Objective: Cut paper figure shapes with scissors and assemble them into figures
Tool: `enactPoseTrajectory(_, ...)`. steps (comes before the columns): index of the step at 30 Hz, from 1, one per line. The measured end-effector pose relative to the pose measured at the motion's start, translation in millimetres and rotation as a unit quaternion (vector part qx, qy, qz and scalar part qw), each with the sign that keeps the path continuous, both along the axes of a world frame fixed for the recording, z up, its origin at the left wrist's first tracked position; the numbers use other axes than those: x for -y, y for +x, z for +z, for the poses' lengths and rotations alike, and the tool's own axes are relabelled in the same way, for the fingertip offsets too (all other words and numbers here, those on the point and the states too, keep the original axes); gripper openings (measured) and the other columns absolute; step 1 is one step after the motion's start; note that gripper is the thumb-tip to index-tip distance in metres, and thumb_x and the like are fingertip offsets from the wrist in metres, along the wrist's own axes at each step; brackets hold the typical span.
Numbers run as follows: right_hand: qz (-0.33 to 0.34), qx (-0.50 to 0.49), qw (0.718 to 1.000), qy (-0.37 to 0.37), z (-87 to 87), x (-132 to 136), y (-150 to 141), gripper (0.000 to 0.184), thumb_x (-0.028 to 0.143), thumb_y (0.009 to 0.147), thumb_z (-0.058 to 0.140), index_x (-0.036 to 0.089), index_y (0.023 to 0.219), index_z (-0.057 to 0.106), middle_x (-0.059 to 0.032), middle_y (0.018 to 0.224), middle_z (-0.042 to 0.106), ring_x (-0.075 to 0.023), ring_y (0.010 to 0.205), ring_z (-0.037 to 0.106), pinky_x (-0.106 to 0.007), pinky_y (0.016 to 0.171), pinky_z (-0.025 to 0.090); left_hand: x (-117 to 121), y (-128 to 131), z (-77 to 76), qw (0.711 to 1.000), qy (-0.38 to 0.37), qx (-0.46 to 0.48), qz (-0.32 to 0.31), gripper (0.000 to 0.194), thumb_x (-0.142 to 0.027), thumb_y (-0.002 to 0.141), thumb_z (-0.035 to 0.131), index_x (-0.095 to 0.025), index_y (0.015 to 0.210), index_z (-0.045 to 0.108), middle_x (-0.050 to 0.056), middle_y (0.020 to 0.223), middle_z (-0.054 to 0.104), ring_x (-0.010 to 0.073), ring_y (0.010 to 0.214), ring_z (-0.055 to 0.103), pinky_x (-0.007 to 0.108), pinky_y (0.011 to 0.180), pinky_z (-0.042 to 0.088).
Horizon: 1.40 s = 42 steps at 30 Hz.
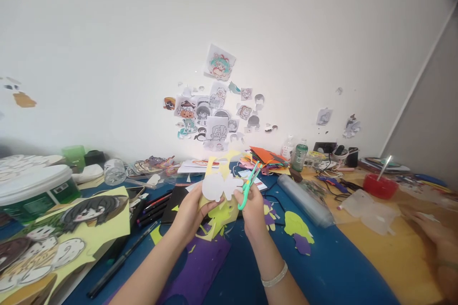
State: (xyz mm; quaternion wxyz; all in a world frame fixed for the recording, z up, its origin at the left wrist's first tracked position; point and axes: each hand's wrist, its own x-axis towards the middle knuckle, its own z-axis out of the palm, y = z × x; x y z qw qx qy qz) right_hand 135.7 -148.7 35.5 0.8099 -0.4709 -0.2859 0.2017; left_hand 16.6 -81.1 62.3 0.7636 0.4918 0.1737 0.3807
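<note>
My left hand [193, 207] grips a white paper cutout [213, 187] with a rounded, wavy outline, holding it above the desk. My right hand [253, 205] is closed round turquoise scissors [246, 190], whose upper part points up and away; its fingertips are close to the cutout's right edge, and I cannot tell whether they touch it. Below and behind the cutout lie yellow paper scraps [218, 221]. A purple sheet [200, 267] rests on the blue desk cover [343, 271] between my forearms.
Left are a white-lidded bucket [36, 186], yellow sheets with drawn characters [103, 221] and a black pen [121, 262]. Right are a clear plastic roll [304, 200], yellow-green scraps [298, 226], a red bowl [379, 186] and another person's hand [427, 226]. Coloured paper [268, 156] is piled behind.
</note>
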Motion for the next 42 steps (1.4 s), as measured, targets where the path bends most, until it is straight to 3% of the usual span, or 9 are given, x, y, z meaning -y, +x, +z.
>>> enactPoseTrajectory(8,-0.011,0.021,0.999,-0.027,-4.4,-1.6,2.7,0.043,0.025,0.064,0.063,0.015,0.105,0.053,-0.0063,0.087,0.063,-0.0199,0.080,0.059,-0.027,0.064,0.047,1.3,1.6,3.3,1.000,-0.026,0.014,0.002,0.033,-0.022,0.079,0.051,-0.018,0.111,0.056,0.006,0.118,0.058,0.0235,0.107,0.054,0.031,0.076,0.056)
enactPoseTrajectory(25,-0.058,0.073,0.995,-0.038,-8.7,-2.9,3.0,0.040,0.025,0.067,0.061,0.017,0.105,0.054,-0.0063,0.090,0.064,-0.0207,0.084,0.060,-0.029,0.069,0.047,0.7,2.5,-1.9,0.999,-0.018,0.043,-0.014,0.031,-0.030,0.082,0.049,-0.015,0.109,0.056,0.009,0.122,0.054,0.0247,0.108,0.053,0.038,0.082,0.053)
enactPoseTrajectory(37,-0.064,0.068,0.994,-0.055,-7.7,-2.9,3.4,0.039,0.024,0.064,0.061,0.017,0.101,0.056,-0.0056,0.089,0.064,-0.0203,0.083,0.059,-0.028,0.067,0.046,2.7,2.4,-0.7,0.999,0.024,-0.005,0.041,0.030,-0.034,0.082,0.048,-0.015,0.105,0.056,0.010,0.114,0.057,0.0217,0.097,0.058,0.039,0.075,0.056)
enactPoseTrajectory(42,-0.024,0.050,0.998,-0.037,-4.9,-2.0,0.3,0.036,0.025,0.064,0.061,0.017,0.099,0.056,-0.0043,0.083,0.064,-0.0180,0.075,0.059,-0.026,0.063,0.046,1.9,2.4,-0.5,0.993,0.073,-0.045,0.076,0.029,-0.035,0.081,0.049,-0.017,0.102,0.058,0.007,0.109,0.058,0.0190,0.089,0.060,0.034,0.067,0.059)
